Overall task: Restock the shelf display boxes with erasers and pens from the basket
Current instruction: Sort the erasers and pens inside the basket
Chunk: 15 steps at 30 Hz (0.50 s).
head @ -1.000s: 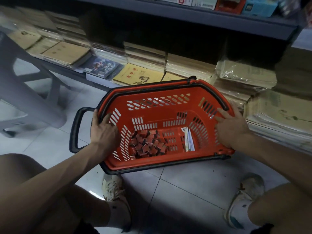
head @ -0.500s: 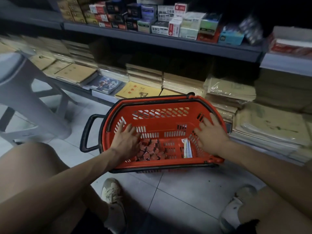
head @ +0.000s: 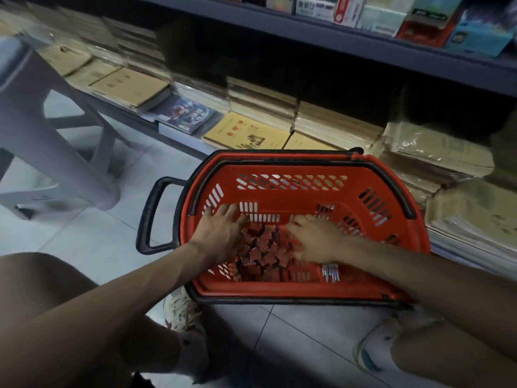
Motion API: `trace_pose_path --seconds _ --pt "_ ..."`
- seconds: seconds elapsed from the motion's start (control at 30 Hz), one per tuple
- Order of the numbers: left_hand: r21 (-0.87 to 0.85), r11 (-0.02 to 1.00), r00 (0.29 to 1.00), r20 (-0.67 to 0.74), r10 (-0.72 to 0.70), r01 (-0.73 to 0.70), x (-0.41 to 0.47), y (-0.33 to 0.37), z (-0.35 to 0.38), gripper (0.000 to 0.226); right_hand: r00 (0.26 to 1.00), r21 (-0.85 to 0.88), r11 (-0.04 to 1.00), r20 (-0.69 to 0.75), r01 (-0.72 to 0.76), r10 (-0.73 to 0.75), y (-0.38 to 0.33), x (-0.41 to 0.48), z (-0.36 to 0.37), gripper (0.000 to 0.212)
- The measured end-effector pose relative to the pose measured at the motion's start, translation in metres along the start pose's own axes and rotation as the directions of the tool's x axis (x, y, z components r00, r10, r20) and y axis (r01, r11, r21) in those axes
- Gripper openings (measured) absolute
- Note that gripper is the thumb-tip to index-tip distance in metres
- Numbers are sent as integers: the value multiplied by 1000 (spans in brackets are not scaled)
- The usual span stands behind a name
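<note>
Erasers (head: 263, 254), small red-brown blocks, lie in one heap on the bottom of one orange basket (head: 279, 196), between the two hands. From the left comes first the basket's black handle (head: 149, 217). Then the left hand (head: 223, 236), palm down, fingers spread and nearly straight, rests on the heap's left edge. The heap has too many pieces to count, several dozen at least. The right hand (head: 316, 242) lies flat on its right side, fingers stretched. Neither hand visibly grasps anything. Just beside the right wrist lies one pack of pens (head: 330, 273); their number is unclear.
</note>
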<state>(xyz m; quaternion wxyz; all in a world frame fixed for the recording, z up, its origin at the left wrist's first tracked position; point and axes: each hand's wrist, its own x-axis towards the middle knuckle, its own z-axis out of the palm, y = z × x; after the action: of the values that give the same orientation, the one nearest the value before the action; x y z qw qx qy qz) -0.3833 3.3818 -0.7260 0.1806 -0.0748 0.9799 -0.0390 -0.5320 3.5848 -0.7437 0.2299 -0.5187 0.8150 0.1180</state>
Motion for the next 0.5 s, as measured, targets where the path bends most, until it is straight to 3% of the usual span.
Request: trace_pose_path --seconds 0.13,0.27,0.4,0.5 --pt "35 999 998 52 -40 38 8 -2 11 72 980 182 981 198 -72 36 -13 63 48 104" --pt "34 998 994 91 -57 54 16 2 14 67 943 212 963 320 -167 93 -24 113 92 129" --pt "15 997 992 96 -80 79 20 -1 11 62 946 92 992 319 -90 57 -38 136 113 136" --pt "13 995 989 106 -100 99 20 -1 10 62 957 108 989 283 -100 65 -40 141 118 134"
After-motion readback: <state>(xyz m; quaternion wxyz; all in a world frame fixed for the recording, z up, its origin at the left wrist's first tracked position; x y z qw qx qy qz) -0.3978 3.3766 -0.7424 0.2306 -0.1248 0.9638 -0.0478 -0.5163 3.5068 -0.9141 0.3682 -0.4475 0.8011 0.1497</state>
